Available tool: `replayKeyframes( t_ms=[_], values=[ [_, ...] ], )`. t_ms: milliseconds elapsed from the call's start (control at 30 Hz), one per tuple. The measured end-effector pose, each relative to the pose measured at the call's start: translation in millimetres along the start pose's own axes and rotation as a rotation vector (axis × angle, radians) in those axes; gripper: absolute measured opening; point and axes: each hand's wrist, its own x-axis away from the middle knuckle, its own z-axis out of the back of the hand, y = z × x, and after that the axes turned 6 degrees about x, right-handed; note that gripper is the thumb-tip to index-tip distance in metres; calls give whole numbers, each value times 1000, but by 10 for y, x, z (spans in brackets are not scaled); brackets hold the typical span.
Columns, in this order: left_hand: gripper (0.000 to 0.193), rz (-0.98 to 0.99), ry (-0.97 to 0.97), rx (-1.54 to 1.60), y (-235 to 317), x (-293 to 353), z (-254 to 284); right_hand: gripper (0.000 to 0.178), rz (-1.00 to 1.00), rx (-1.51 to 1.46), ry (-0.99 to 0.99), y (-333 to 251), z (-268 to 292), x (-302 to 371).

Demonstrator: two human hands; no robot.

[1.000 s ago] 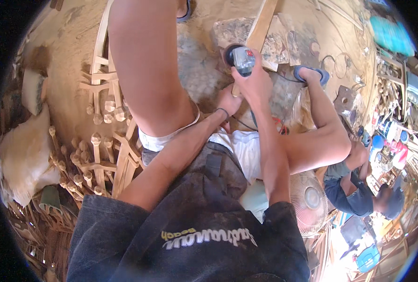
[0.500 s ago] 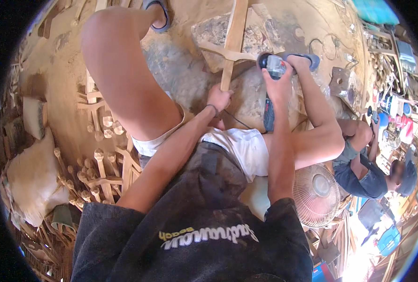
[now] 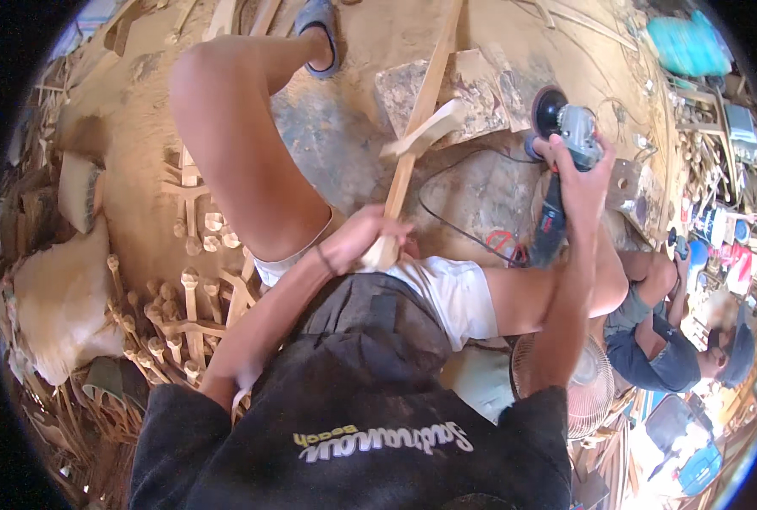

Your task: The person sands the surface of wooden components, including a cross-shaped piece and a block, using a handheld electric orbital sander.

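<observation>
My left hand (image 3: 363,241) is wrapped around the grip of a wooden sword (image 3: 434,81), just above its faceted pommel. The blade points away from me, and the sword's crossguard is turned so that it shows at a slant. In my right hand (image 3: 584,180) is an angle grinder (image 3: 576,129), held by its head over my right foot. Its round disc faces left, apart from the sword. The grinder's dark body hangs toward me, and a cord loops across the ground. I cannot tell whether the disc spins.
A worn, flat block (image 3: 480,98) lies on the ground beneath the blade. Several wooden swords (image 3: 191,314) stand bunched at the left, near a pale sack (image 3: 64,297). At my right are a fan (image 3: 587,382) and a seated person (image 3: 659,348) holding a tool. Wood pieces crowd the far right.
The grinder has moved right, away from the crossguard. My left hand has drawn the sword closer and turned it about its length, and the pommel now shows.
</observation>
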Motion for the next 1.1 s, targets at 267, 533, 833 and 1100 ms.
replayKeyframes(
  t_ms=[267,533,833,1100],
  values=[
    [31,52,125,-175,-24,62,-165,77,201,-111,-359,-437,156,-339],
    [22,61,259,-41,-187,-301,-12,77,318,3,-599,-367,-121,-306],
    [8,55,211,-41,-334,-523,115,77,464,239,-789,-733,-180,-73],
    [5,75,210,-90,-328,-496,149,80,447,311,-622,-570,-263,-303]
  ],
)
